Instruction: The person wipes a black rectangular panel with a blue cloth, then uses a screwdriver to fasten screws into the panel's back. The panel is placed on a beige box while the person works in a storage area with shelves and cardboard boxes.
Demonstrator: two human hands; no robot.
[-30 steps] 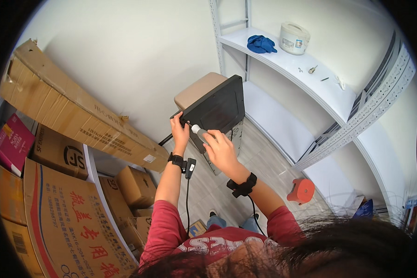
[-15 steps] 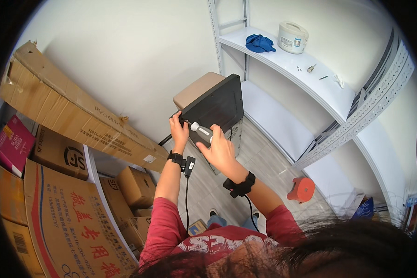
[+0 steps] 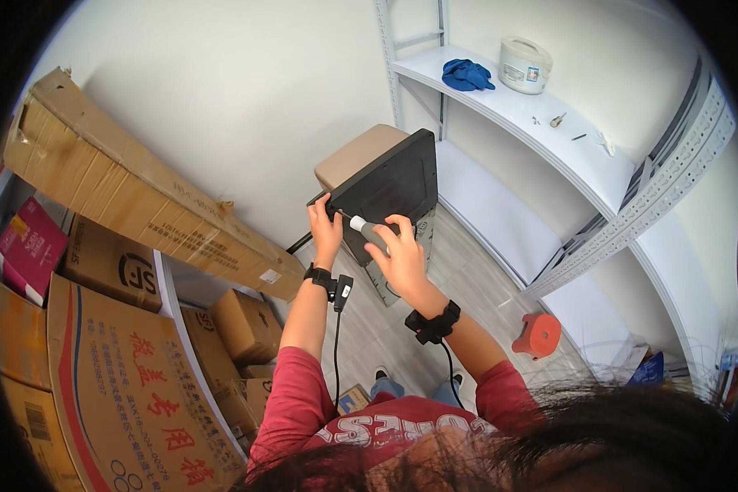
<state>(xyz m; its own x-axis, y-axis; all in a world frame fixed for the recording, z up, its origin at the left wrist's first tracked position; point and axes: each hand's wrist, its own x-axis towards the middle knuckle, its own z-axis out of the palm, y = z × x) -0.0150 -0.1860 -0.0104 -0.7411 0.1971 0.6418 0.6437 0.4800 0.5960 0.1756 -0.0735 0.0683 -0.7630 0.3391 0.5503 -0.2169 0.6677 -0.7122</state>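
Newly shifted on the screwdriver [image 3: 371, 230], the right hand [image 3: 403, 266] curls loosely round its handle, suggesting continued turning, while the left hand [image 3: 326, 238] clasps the black panel [image 3: 389, 182] by its edge.

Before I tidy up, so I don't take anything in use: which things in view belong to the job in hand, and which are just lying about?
In the job:
screwdriver, at the right hand
black panel, held by the left hand
beige padded piece behind it

Apparently lying about:
blue cloth
white tub
red stool
cardboard boxes
small pieces on the shelf (may belong)
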